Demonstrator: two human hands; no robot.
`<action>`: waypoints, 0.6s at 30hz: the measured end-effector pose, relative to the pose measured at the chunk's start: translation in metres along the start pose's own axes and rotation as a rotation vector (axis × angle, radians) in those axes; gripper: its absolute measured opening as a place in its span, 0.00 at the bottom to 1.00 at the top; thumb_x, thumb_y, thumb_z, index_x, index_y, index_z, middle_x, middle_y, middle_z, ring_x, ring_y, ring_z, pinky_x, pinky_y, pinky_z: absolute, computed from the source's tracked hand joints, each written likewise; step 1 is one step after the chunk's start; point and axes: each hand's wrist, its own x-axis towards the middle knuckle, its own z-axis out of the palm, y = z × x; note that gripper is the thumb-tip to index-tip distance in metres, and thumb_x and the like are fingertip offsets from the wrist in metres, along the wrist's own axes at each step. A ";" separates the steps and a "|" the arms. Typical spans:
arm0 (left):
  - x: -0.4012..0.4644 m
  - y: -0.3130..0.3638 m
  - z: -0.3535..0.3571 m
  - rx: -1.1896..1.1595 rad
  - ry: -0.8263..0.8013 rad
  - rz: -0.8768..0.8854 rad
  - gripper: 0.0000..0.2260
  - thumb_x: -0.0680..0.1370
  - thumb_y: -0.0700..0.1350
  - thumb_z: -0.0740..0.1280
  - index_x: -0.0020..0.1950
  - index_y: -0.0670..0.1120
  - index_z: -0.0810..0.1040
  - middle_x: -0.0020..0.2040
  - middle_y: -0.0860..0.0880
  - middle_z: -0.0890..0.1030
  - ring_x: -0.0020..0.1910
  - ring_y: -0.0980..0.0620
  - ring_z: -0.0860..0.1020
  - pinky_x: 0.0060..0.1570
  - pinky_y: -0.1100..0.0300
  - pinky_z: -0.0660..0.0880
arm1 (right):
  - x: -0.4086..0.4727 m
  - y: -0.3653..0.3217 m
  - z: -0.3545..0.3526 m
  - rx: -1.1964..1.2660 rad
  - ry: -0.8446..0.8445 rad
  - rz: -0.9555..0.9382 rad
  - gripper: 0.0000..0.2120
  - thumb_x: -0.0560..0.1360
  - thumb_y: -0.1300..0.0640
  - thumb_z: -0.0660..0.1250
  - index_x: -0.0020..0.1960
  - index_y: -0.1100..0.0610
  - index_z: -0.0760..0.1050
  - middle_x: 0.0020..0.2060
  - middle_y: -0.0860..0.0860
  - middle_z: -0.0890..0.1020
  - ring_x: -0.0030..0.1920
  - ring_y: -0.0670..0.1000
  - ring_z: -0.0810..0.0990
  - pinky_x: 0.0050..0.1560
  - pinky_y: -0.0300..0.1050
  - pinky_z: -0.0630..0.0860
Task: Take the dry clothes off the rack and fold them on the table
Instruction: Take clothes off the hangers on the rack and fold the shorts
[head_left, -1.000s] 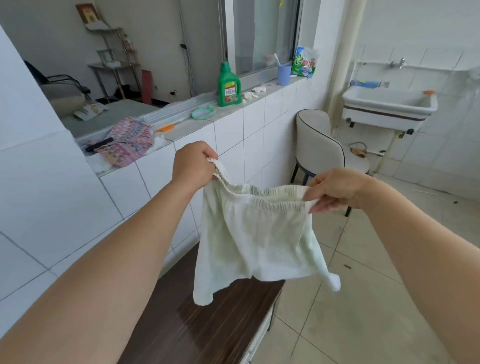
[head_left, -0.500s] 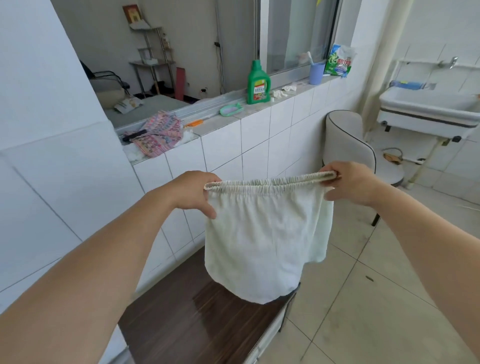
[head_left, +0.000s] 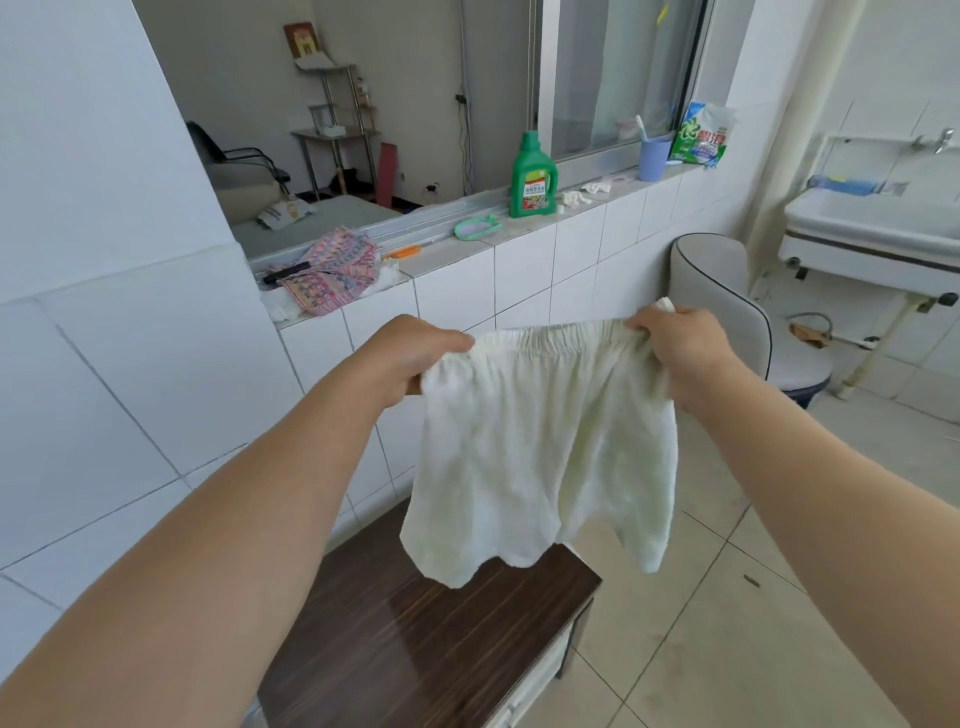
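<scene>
The pale shorts (head_left: 540, 457) now hang lower and looser above the dark table's (head_left: 415, 654) far edge, legs apart. The left hand (head_left: 415, 358) and right hand (head_left: 675, 348) still grip the waistband's ends.

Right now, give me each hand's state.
Left hand: closed, holding the pale shorts by the waistband.
Right hand: closed, holding the waistband's other end.

Bright, even daylight; sharp; wide-angle bending at edges
</scene>
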 end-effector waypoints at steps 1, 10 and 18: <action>-0.004 0.006 0.008 -0.074 0.005 -0.006 0.05 0.74 0.40 0.72 0.41 0.42 0.77 0.39 0.45 0.80 0.32 0.52 0.79 0.28 0.64 0.76 | -0.001 -0.003 0.006 0.020 0.018 0.014 0.05 0.73 0.57 0.67 0.44 0.58 0.75 0.39 0.55 0.74 0.38 0.53 0.72 0.38 0.45 0.68; -0.037 0.052 0.062 -0.386 -0.152 0.137 0.10 0.82 0.46 0.61 0.49 0.41 0.77 0.42 0.42 0.84 0.41 0.46 0.84 0.43 0.54 0.82 | -0.027 -0.015 0.041 0.256 -0.508 -0.171 0.20 0.73 0.45 0.71 0.55 0.60 0.79 0.48 0.55 0.85 0.50 0.53 0.84 0.52 0.48 0.80; -0.023 0.016 0.038 -0.143 0.173 0.298 0.26 0.65 0.48 0.80 0.59 0.48 0.74 0.51 0.50 0.77 0.48 0.57 0.77 0.47 0.63 0.74 | -0.019 -0.021 0.012 0.344 -0.586 -0.170 0.09 0.75 0.68 0.66 0.54 0.62 0.79 0.49 0.58 0.84 0.48 0.54 0.84 0.47 0.47 0.81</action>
